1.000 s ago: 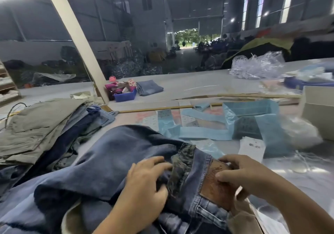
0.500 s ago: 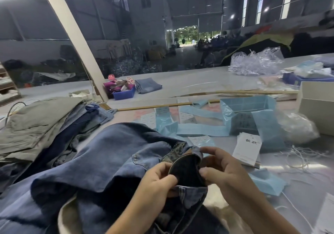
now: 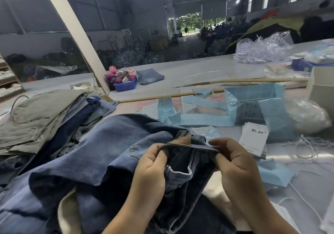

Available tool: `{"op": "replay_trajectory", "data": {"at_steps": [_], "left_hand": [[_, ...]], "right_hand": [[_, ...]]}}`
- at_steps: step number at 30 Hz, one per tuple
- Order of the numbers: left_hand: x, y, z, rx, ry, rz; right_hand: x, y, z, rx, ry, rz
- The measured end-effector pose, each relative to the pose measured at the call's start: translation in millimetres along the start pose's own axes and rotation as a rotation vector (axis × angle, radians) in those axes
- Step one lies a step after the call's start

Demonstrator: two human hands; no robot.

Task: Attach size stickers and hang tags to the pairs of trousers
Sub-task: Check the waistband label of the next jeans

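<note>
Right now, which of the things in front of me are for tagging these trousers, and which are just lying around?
For the job:
- jeans, waistband pinched by left hand and right hand
- white hang tags
- white strings
- blue sticker sheets

Lying about:
- blue tray
- folded denim
- shredded plastic

Left hand (image 3: 151, 168) and right hand (image 3: 233, 166): bare, with forearms uncovered; no sleeves, gloves, rings or watch visible.

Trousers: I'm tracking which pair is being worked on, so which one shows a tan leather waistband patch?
The dark blue jeans held by both hands, left hand and right hand. The folded light-blue jeans far off show none.
</note>
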State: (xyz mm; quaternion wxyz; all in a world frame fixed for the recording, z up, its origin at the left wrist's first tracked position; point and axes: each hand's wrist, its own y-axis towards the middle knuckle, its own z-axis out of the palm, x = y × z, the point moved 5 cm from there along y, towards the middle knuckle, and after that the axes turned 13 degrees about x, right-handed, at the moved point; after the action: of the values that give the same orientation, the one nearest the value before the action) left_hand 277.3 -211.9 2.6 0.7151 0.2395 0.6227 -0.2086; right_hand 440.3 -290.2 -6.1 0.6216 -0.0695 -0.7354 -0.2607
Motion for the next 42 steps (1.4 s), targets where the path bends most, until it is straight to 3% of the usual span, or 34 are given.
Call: {"op": "replay_trajectory", "data": {"at_steps": [4,7,10,14,19,22,25,28,30,33,37,42], "left_hand": [[-36.0,3.2,-7.9,-0.007,0.344,0.181],[-57.9,8.7,-14.7,0.018,0.57,0.214],[-61.6,17.8,-28.3,0.031,0.763,0.082],[-40.7,17.5,-37.0,0.097,1.018,-0.136],[-48.6,9.5,-10.1,0.12,1.338,0.14],[-53.1,11.6,7.8,0.22,1.275,0.207],[-46.3,16.9,2.7,0.207,1.124,0.137],[-33.5,20.4,-4.4,0.193,0.452,-0.029],[-25.2,20.5,-2.8,0.152,0.001,-0.147],[-17.6,21.7,0.2,0.142,-0.285,-0.263],[-34.8,23.0,-6.6,0.172,-0.094,-0.126],[-80.0,17.7,-35.5,0.011,0.547,0.134]], "right_hand": [[21.0,2.6,-5.9,-0.002,0.012,-0.099],[38.7,5.3,-7.9,0.043,0.031,-0.172],[37.1,9.3,-0.8,0.12,0.032,-0.138],[4.1,7.5,16.6,0.25,0.183,0.077],[-12.0,7.0,15.3,0.268,0.274,0.147],[-3.1,8.0,14.9,0.297,0.303,0.106],[4.6,6.7,10.6,0.276,0.294,0.06],[7.1,-2.6,13.7,0.273,0.228,0.057],[4.8,-12.2,19.8,0.335,0.059,0.087],[-2.5,-20.6,21.2,0.396,-0.138,0.173],[-4.3,-13.9,7.7,0.359,0.12,0.236],[28.5,3.0,-21.7,0.279,0.164,0.028]]}}
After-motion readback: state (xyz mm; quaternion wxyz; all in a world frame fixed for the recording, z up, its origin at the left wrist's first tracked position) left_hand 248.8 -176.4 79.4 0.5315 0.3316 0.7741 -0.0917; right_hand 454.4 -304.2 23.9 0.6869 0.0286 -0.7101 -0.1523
